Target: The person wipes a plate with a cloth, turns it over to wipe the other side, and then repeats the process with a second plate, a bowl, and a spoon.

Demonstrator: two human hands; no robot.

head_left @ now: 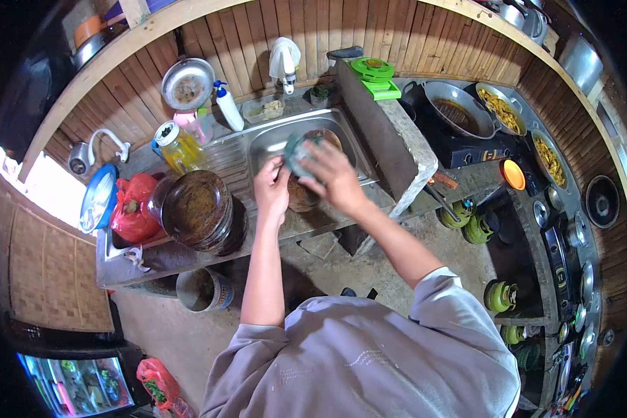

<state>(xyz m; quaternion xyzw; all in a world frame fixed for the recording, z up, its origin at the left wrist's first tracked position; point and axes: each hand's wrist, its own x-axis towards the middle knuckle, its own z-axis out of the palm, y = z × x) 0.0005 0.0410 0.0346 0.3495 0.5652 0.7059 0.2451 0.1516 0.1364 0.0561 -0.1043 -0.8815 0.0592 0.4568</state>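
Over the metal sink, my left hand has its fingers closed at the near edge of a dark green, blurred item. My right hand lies on that green item, which looks like a scrubbing pad or cloth; motion smears its outline. Beneath both hands, a round brown thing shows in part in the basin, and another brown round surface shows behind. What my left fingers pinch is too small to name. Left of the sink, a stack of dark, brown-stained round pans stands on the counter.
A faucet wrapped in white cloth rises behind the sink. A concrete divider borders it on the right, with a wok beyond. A yellow container, a white bottle and a red bag stand left. A bucket is below.
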